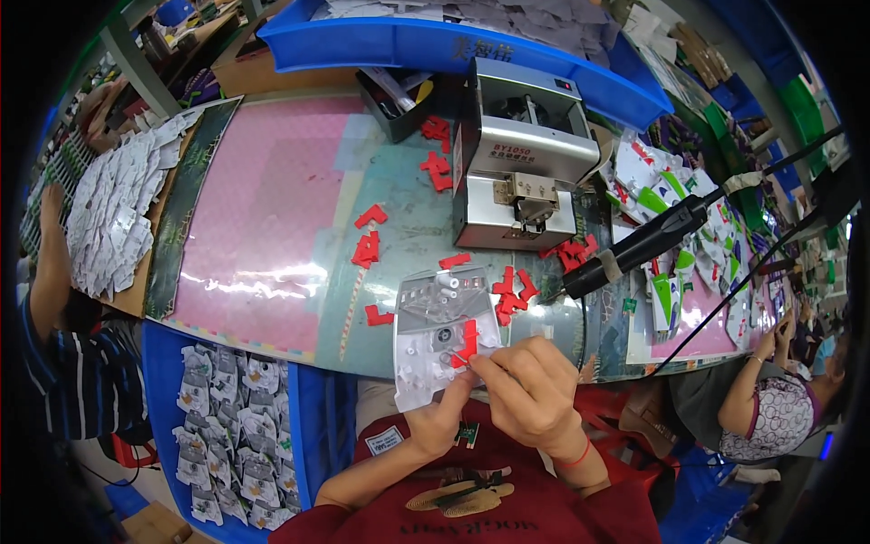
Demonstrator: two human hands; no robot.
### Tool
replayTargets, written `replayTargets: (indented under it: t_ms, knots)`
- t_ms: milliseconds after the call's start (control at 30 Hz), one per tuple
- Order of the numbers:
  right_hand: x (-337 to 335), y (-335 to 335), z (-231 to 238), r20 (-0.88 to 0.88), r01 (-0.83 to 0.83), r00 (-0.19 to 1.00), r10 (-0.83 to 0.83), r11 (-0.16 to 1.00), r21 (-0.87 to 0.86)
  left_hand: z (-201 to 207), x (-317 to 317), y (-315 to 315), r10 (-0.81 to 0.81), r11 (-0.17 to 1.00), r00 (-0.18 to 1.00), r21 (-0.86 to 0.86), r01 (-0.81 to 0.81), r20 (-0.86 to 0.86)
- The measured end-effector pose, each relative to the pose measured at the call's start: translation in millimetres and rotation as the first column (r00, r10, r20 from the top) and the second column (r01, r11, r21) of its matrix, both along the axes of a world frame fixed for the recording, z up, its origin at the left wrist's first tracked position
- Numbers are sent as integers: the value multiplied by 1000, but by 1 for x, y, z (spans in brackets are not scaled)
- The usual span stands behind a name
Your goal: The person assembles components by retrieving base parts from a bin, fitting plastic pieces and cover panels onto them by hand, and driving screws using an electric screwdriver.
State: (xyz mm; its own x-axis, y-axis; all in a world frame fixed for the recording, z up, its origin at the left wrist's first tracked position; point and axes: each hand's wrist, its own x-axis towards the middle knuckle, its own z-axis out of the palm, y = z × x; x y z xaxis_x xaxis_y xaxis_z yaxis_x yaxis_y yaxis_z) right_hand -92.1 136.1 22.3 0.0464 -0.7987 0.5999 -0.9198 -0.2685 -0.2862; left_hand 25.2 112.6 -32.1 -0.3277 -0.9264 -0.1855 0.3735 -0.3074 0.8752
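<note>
My left hand [437, 424] is closed on the lower edge of a white and grey plastic housing half [419, 349], with its moulded inner side facing up. An L-shaped red plastic piece [469, 337] lies in the housing, right of its middle. Thumb and fingers of my right hand [535, 385] pinch the lower end of this red piece. More red pieces [514, 295] lie on the table just right of the housing, and others [366, 249] beyond its left side.
A silver screw feeder [521, 154] stands ahead, with a black electric screwdriver [643, 245] at its right. White-and-green housings [671, 272] pile up further right. A blue bin [313, 426] of parts is at lower left. Co-workers sit at both sides; a blue tray [426, 45] spans the back.
</note>
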Motion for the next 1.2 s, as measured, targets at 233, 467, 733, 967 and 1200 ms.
replayTargets:
  t_ms: [233, 467, 733, 967, 1200]
  knots:
    - [-2, -6, 2, 39, -65, 997, 62, 995, 77, -6, 0, -1, 22, 994, 999, -104, -26, -36]
    - [12, -11, 2, 56, -57, 997, 51, 992, 114, -11, 7, -10, 85, 996, 964, 39, -77, -252]
    - [36, -11, -16, 108, -148, 987, 120, 941, 304, -23, 49, -26, 26, 999, 977, -32, -20, 213]
    - [1, -25, -5, 284, -160, 954, 94, 962, 221, -26, 98, -39, -132, 988, 981, 95, 119, 145]
    - [-14, -64, -12, 493, -292, 864, 103, 899, 325, -19, 109, -46, -525, 842, 845, 207, 498, 102]
